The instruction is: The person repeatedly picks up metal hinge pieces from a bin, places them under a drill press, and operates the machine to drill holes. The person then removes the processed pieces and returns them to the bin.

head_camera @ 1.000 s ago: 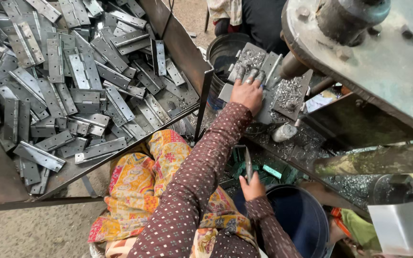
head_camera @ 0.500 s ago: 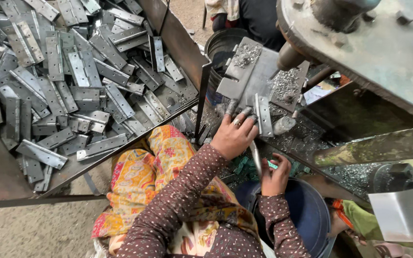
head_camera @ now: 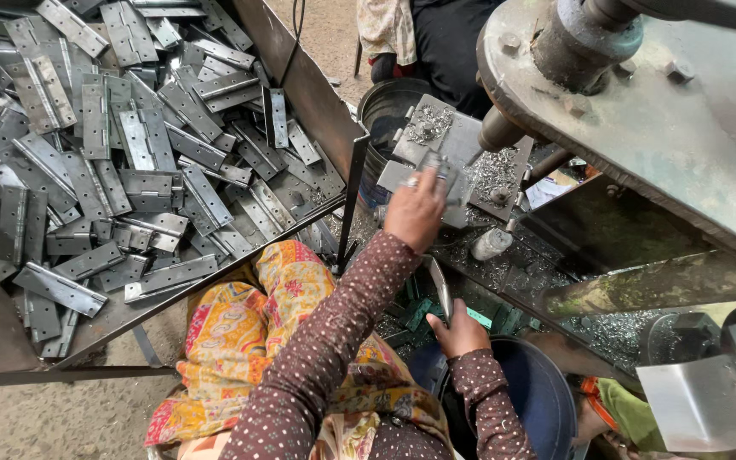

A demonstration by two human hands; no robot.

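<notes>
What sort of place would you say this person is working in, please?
Most likely a small metalworking shop making hinges. A steel tray holds a heap of metal hinges, a heavy press machine stands ahead, and metal shavings litter its bed, where the left hand holds a hinge.

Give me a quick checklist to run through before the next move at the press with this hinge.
1. Left hand holds the flat grey metal hinge on the grey steel press plate: ok.
2. Hinge seated square on the plate: cannot tell, the hand covers it.
3. Fingers away from the round steel ram: not ok, they lie close beside it.
4. Right hand grips a second narrow metal strip, kept low, away from the ram: ok.
5. Plate free of debris: not ok, silver metal shavings lie on it.
6. Supply of hinges in the rusty metal tray: ok, plenty piled.
</notes>
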